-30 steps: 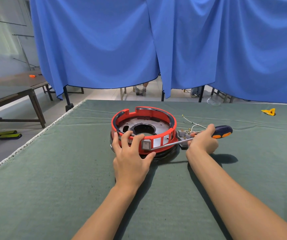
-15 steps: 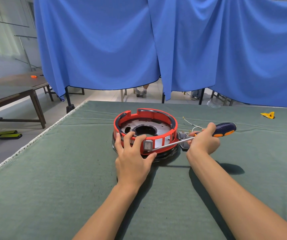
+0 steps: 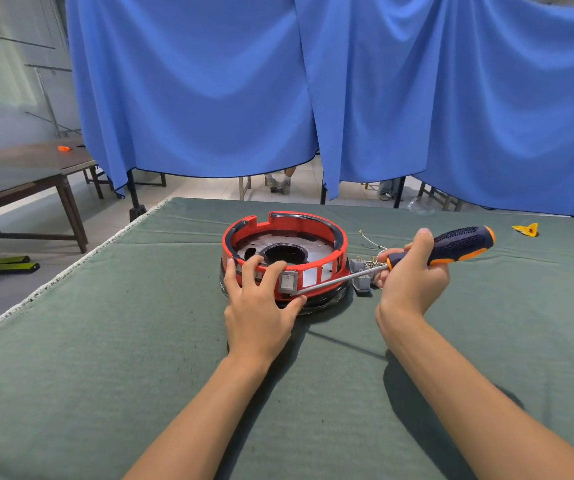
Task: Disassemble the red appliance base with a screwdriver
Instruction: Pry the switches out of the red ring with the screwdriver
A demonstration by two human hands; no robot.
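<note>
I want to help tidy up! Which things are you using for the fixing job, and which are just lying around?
In use:
- red appliance base, gripped by the left hand
- screwdriver, held by the right hand
- grey wired connector beside the base

Just lying about:
- yellow scrap on the green table cover
- orange item on the far table

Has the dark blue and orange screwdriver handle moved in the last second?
Yes, slightly. The screwdriver handle has tilted up and rightward relative to the red appliance base; the tip stays near the grey switch.

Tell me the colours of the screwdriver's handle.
Dark navy with orange accents, on the screwdriver in the head view.
</note>
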